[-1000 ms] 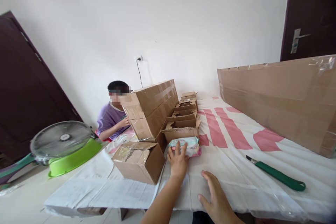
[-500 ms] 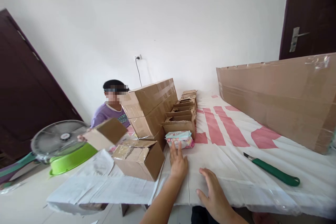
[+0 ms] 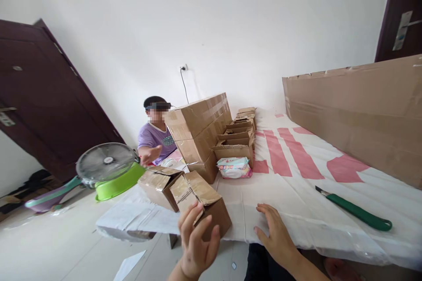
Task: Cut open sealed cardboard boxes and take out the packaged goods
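so my left grip (image 3: 198,241) is up in front of the small brown cardboard box (image 3: 216,213) nearest me, fingers loosely curled and apart from the thumb, nothing clamped in it that i can see. honestly can't tell if the fingertips touch that box or just hang in front of it. the box sits right at the near edge of the tabletop (image 3: 280,195), which has a white cloth with reddish-pink patches. a second small brown cardboard box (image 3: 158,186) is just beside it on the left, taped on top.

my right grip (image 3: 268,224) is over the near edge too, thumb and fingers well apart, holding nothing. past it there's a pastel pink and aqua soft plastic packet (image 3: 234,167), lying against the front of a row of open-topped brown cardboard boxes (image 3: 234,153). taller stacked brown cardboard cartons (image 3: 199,127) run along the left of that row.

off to the right is a green-handled box cutter (image 3: 362,215), blade out. across on the left, a person in a purple top (image 3: 153,142) has one hand (image 3: 150,156) raised near the second box.
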{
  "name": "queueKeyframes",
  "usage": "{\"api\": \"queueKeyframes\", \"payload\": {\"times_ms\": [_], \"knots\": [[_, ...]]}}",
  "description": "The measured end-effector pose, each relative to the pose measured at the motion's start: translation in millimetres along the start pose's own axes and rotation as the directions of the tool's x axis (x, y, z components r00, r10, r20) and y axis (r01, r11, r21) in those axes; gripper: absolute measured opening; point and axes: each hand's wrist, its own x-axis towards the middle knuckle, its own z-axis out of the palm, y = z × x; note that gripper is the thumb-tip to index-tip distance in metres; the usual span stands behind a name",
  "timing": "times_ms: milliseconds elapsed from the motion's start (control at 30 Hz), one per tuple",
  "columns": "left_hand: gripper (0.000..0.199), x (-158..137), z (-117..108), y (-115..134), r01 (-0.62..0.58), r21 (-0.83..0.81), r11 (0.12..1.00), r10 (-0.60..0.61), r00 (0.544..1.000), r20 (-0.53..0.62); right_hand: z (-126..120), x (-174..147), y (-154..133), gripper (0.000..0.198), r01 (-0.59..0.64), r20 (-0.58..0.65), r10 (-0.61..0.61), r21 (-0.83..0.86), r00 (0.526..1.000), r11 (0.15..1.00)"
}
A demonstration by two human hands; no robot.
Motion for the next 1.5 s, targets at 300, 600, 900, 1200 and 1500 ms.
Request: {"api": "queueKeyframes", "payload": {"times_ms": [300,600,900,1200,1500], "knots": [[0.052,9.8,-47.4,-69.4,0.864,0.088,0.495,-0.863,0.501,-0.061,-6.3,0.5,-9.7,0.039,-0.014,0.013,0.013,0.046,1.000,0.999],[0.062,20.0,-52.2,-30.2,0.613,0.313,0.725,-0.649,0.456,0.609,-9.5,-1.4,-14.1,0.049,-0.136,0.017,0.135,0.157,0.991,0.978],[0.072,73.9,14.7,-1.7,0.348,-0.307,0.886,0.134,0.441,0.887,-62.4,-36.5,-29.6,0.075,-0.001,-0.127,0.023,0.170,0.992,0.985],[0.069,97.7,76.8,4.1,0.375,-0.521,0.767,0.340,0.451,0.825,-104.9,-54.8,-13.8,0.056,-0.052,-0.195,0.033,-0.089,0.980,0.995],[0.053,90.6,74.8,4.0,0.322,-0.514,0.795,0.270,0.571,0.775,-228.7,-5.8,55.6,0.035,-0.238,-0.221,0.110,-0.717,0.969,0.655]]}}
